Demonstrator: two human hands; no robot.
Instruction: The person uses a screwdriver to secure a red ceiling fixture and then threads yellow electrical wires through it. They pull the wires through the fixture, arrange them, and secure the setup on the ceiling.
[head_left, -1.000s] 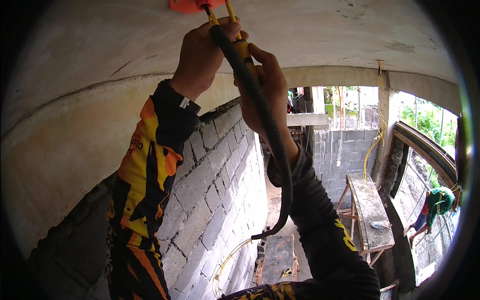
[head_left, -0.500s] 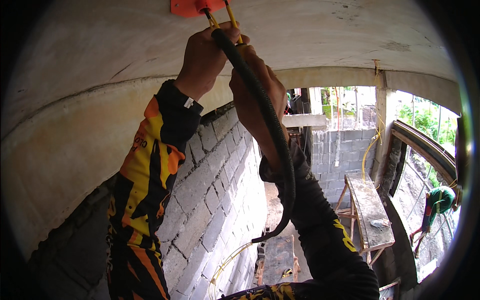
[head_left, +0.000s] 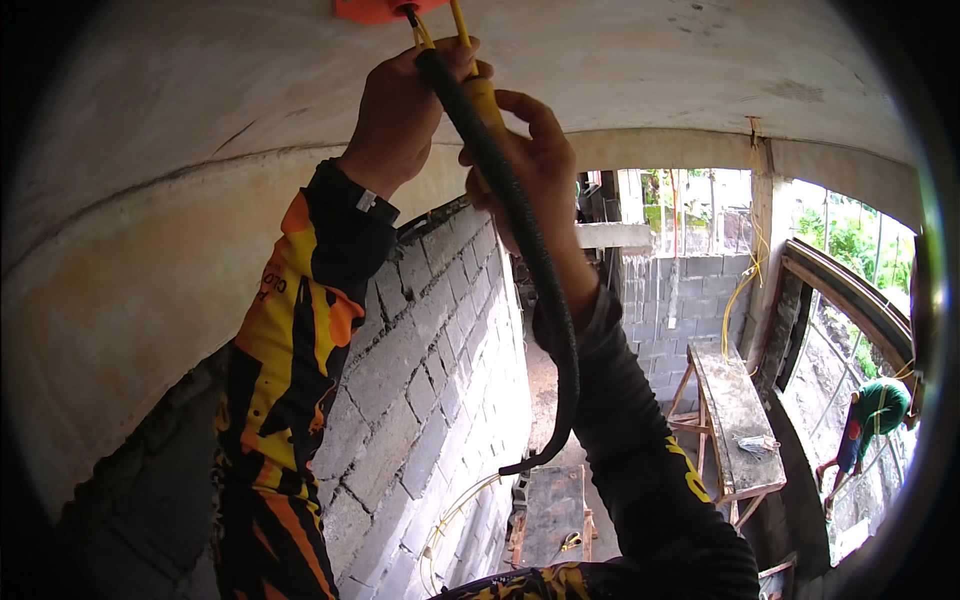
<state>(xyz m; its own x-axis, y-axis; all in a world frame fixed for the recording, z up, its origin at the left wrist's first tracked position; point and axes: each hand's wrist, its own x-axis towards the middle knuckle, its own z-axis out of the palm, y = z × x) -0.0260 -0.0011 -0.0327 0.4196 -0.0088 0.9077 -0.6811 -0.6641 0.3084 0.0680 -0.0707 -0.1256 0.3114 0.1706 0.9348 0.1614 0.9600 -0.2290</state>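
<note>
Overhead, an orange junction box (head_left: 375,9) is set in the ceiling, cut off by the top edge. Yellow wires (head_left: 424,38) run from it into the upper end of a black flexible conduit (head_left: 527,220). My left hand (head_left: 397,118) is closed around the wires and conduit end, its fingertips reaching the shaft of a yellow screwdriver (head_left: 482,100). That shaft rises toward the box; its tip is out of frame. My right hand (head_left: 535,165) holds the screwdriver's handle, index finger lifted, partly hidden behind the conduit. Yellow wire (head_left: 455,515) leaves the conduit's lower end.
A grey block wall (head_left: 400,370) stands below left. Lower down are a wooden platform (head_left: 550,510) with a small yellow tool on it and a trestle table (head_left: 725,425). Yellow wires (head_left: 757,240) hang by a column. Outside at right, a person in green (head_left: 880,408) bends over.
My right hand has shifted slightly down and its grip has loosened, showing more of the yellow handle. The conduit swung a little left. My left hand keeps its hold.
</note>
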